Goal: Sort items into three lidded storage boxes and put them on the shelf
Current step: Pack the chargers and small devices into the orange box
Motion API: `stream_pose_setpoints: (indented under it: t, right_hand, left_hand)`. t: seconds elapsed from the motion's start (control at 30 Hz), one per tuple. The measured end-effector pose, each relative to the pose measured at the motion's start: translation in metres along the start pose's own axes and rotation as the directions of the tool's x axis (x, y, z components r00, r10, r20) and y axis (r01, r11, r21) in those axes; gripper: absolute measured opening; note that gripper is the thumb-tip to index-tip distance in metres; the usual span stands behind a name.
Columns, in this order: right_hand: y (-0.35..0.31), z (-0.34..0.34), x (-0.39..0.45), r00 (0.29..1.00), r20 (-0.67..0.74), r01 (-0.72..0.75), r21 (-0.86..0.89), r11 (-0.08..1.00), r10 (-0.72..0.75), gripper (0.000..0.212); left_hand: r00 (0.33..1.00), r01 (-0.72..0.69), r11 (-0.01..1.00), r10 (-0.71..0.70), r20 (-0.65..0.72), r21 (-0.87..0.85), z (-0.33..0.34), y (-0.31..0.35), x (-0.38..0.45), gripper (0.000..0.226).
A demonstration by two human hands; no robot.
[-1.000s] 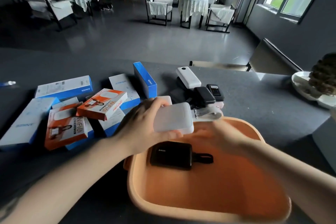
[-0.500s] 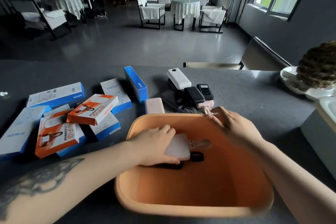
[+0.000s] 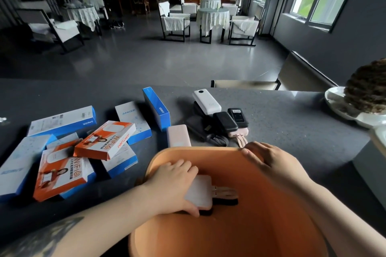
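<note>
Both hands are inside the orange box (image 3: 208, 233). Left hand (image 3: 173, 183), palm down, fingers gripping white power bank (image 3: 199, 193) over a black one (image 3: 224, 202). Right hand (image 3: 269, 160) fingers curl closed over the far rim.

Left forearm: bare to the frame's lower edge, no sleeve in view; a dark tattoo with feathery, blurred outlines marks its upper side near the bottom-left corner.
Left hand (image 3: 175, 181): bare, no ring, watch or glove visible.
Right forearm: bare, no sleeve or marking in view.
Right hand (image 3: 269, 159): bare, no ring or glove; short, unpainted fingernails.
</note>
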State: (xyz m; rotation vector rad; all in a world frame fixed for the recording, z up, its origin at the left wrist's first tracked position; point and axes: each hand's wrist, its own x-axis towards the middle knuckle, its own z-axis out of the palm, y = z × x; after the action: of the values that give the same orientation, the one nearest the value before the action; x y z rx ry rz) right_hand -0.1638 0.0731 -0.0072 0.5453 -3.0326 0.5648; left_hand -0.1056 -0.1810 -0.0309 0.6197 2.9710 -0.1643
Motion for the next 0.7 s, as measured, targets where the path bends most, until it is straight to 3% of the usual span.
stream_pose_setpoints:
  t: [0.07,0.13,0.2,0.27,0.3,0.37,0.47,0.57,0.7]
  right_hand:
    - [0.000,-0.001,0.000,1.000,0.002,-0.007,0.000,1.000,0.007,0.059]
    - [0.001,-0.002,0.002,0.999,0.025,-0.036,0.021,0.999,0.036,0.060]
    - [0.002,-0.005,0.008,0.994,0.075,-0.086,0.042,0.995,0.083,0.063]
    - [0.003,-0.006,0.022,0.985,0.126,-0.124,0.063,0.990,0.115,0.070]
    - [0.002,-0.005,0.034,0.984,0.130,-0.131,0.079,0.988,0.121,0.072]
    - [-0.003,0.001,0.061,0.991,0.084,-0.117,0.105,0.988,0.108,0.062]
    - [-0.022,0.015,0.109,1.000,0.008,0.005,0.161,0.987,-0.006,0.030]
    - [-0.040,0.034,0.153,0.997,0.017,0.069,0.182,0.981,-0.074,0.018]
    - [-0.049,0.065,0.193,0.988,0.060,0.145,-0.062,0.987,-0.142,0.021]
  left_hand:
    - [0.994,-0.033,0.998,0.027,-0.103,-0.059,-0.010,0.000,-0.002,0.073]
    - [0.955,-0.047,0.947,-0.049,-0.291,-0.317,-0.034,-0.010,0.000,0.057]
    - [0.900,-0.125,0.823,-0.141,-0.412,-0.555,-0.058,-0.041,0.012,0.037]
    - [0.877,-0.181,0.811,-0.124,-0.465,-0.556,-0.073,-0.082,0.034,0.012]
    - [0.901,-0.171,0.843,-0.076,-0.427,-0.511,-0.075,-0.102,0.048,0.012]
    - [0.976,-0.137,0.921,0.061,-0.211,-0.365,-0.062,-0.132,0.074,0.039]
    - [0.968,-0.231,0.961,0.243,0.065,-0.149,-0.025,-0.150,0.104,0.077]
    - [0.922,-0.350,0.937,0.349,0.166,-0.024,0.004,-0.151,0.126,0.087]
    - [0.895,-0.428,0.900,0.409,0.177,0.084,0.022,-0.153,0.136,0.090]
